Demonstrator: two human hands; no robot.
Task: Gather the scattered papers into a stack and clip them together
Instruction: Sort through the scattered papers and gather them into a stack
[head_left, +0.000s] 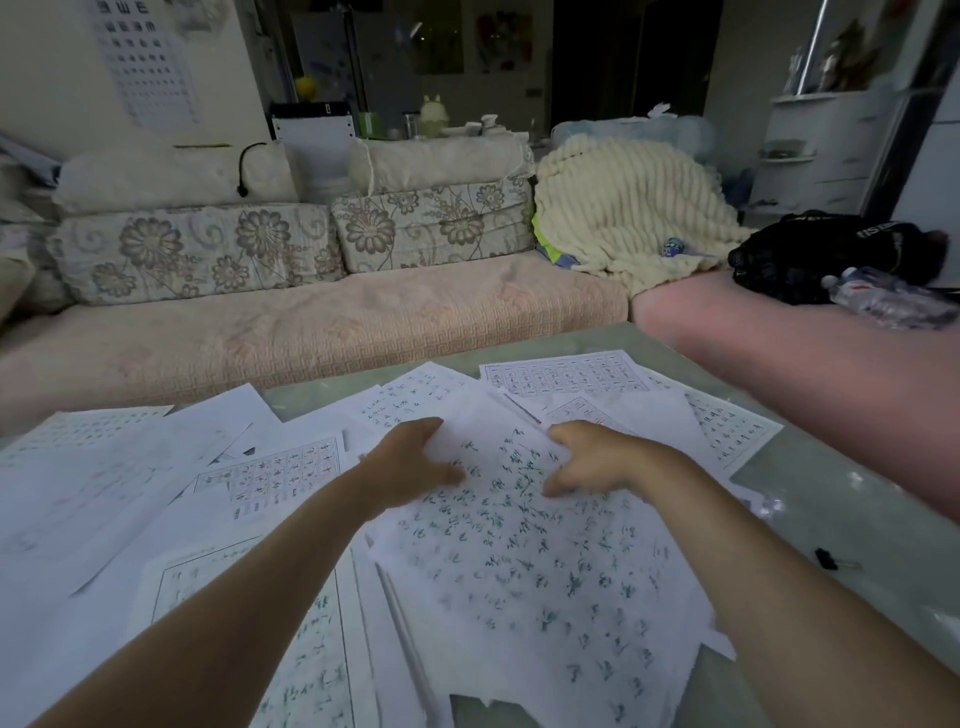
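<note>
Early stage: left hand (410, 462) and right hand (587, 457) are gripping the top handwritten sheet (545, 571); other papers (104, 467) are lying scattered; binder clip (826, 558) is sitting unused near the table (831, 499)'s right edge.

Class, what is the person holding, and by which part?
The left hand and right hand each grip the handwritten sheet along its far edge, thumbs on top.

The papers (519, 545) before me are thin, matt white sheets, a little crumpled, lying on a table (831, 499) whose pale top looks smooth and glossy, like glass or polished stone. On my right, the binder clip (826, 558) is black with a thin metallic wire handle. Far off, the sofa (311, 332) has a rough woven cloth cover and the blanket (623, 208) is ribbed plush.
</note>
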